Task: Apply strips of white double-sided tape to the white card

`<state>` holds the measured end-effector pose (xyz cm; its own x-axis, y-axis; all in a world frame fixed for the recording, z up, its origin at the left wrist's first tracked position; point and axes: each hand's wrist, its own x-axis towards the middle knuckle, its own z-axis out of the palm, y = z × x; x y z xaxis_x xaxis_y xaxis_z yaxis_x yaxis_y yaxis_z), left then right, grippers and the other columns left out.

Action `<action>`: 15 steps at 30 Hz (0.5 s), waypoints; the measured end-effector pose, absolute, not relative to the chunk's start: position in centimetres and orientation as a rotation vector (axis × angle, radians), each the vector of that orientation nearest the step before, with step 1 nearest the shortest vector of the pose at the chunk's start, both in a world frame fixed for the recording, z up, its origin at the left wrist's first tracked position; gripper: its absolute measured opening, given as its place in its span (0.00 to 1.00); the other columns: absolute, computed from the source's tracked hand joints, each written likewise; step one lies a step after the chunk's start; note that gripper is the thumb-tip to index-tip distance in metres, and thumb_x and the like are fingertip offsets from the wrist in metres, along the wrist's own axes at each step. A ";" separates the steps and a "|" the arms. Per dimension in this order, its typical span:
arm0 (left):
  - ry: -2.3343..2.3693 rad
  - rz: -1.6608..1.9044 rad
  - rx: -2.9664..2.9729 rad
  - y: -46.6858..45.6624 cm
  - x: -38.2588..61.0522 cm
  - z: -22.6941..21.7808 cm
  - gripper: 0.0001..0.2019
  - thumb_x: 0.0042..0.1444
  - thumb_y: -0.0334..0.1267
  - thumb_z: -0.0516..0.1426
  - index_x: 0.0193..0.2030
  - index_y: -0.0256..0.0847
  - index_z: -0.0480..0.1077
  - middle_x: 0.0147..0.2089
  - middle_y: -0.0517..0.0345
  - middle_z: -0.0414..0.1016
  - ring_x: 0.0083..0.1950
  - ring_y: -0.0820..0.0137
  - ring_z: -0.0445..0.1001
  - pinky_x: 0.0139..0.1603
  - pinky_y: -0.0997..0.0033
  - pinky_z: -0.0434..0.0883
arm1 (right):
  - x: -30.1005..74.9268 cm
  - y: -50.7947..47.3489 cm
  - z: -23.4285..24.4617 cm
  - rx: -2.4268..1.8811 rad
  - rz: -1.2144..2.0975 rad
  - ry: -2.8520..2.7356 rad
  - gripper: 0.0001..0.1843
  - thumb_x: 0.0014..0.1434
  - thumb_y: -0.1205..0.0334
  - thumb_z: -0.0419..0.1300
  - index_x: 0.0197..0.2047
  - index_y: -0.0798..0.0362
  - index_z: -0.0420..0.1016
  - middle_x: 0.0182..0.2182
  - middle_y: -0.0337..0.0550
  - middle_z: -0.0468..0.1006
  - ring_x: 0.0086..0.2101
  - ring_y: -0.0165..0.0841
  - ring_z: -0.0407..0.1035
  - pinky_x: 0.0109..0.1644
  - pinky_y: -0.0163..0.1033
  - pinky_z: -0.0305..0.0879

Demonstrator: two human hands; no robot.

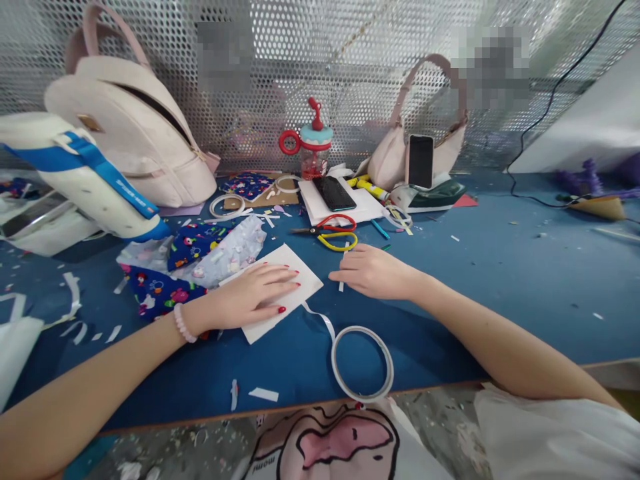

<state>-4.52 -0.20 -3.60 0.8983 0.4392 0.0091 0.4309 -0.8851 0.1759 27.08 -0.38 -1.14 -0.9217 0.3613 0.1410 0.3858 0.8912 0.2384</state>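
My left hand point(253, 293) lies flat, fingers stretched out, on a white card sheet point(293, 263) on the blue table. A strip of white tape runs from the card's right edge down to a tape roll point(363, 363) near the table's front edge. My right hand point(370, 272) rests just right of the card with its fingers curled and pinched near a small white strip point(341, 285). What the fingers hold I cannot make out.
Patterned fabric pieces point(200, 257) lie left of the card. Red and yellow scissors point(335, 232), a dark phone point(334, 193) on white sheets, a drink cup point(315, 143), two pale bags point(135, 127) and a perforated metal wall stand behind. Paper scraps litter the table.
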 end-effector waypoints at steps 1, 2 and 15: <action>0.769 0.101 2.884 -0.1 -4.5 -3.7 0.24 0.69 0.49 0.48 0.69 0.47 0.58 0.72 0.53 0.56 0.73 0.58 0.52 0.73 0.52 0.49 | 27.6 0.0 -1.1 -0.626 -0.409 -2.948 0.14 0.68 0.68 0.48 0.46 0.56 0.76 0.31 0.44 0.76 0.33 0.33 0.64 0.38 0.40 0.48; 0.884 0.128 2.867 0.0 -4.5 -3.7 0.25 0.68 0.49 0.48 0.68 0.45 0.60 0.72 0.51 0.56 0.73 0.57 0.52 0.72 0.51 0.51 | 28.1 0.3 -1.0 -0.671 -0.416 -2.933 0.15 0.68 0.67 0.48 0.44 0.56 0.76 0.31 0.44 0.77 0.32 0.33 0.65 0.38 0.40 0.49; 1.296 0.209 2.720 0.5 -4.7 -4.5 0.32 0.65 0.52 0.45 0.69 0.33 0.54 0.72 0.41 0.55 0.73 0.54 0.52 0.72 0.48 0.54 | 31.0 2.3 -0.4 -1.524 -0.532 -2.792 0.18 0.64 0.61 0.47 0.39 0.55 0.78 0.29 0.49 0.80 0.29 0.36 0.69 0.33 0.40 0.49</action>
<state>-4.72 0.53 -4.47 0.6235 0.7785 0.0722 0.7618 -0.6256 0.1682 31.02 2.31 -0.35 -0.5508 0.8305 0.0833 0.8029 0.5000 0.3244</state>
